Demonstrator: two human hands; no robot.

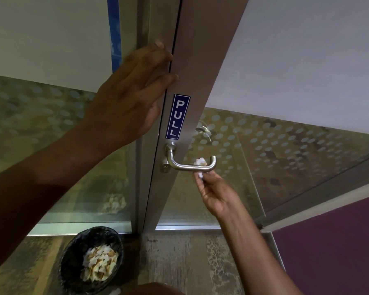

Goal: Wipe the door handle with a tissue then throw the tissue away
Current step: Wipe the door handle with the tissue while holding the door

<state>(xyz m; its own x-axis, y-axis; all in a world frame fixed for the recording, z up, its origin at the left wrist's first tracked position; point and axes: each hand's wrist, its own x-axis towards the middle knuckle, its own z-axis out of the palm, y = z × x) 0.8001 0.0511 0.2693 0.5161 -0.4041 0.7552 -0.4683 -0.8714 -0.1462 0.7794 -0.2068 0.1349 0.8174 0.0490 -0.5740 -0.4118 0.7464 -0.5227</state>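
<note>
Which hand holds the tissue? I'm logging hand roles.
The right hand, pinching the tissue at the door handle; the left hand rests flat against the door edge.

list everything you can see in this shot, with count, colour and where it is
door handle: 1, brushed silver, on the door frame edge, centre of view
tissue: 1, white, wrapped over the handle bar near its right bend
PULL sign: 1, blue with white letters, on the frame just above the handle
door frame: 1, grey metal, running up the centre
glass panels: dotted frosting, either side of the frame
waste bin: 1, black, on the floor lower left, holding crumpled pale tissues
left hand: 1, flat against the frame edge above the sign
right hand: 1, below the handle, pinching the tissue
</note>
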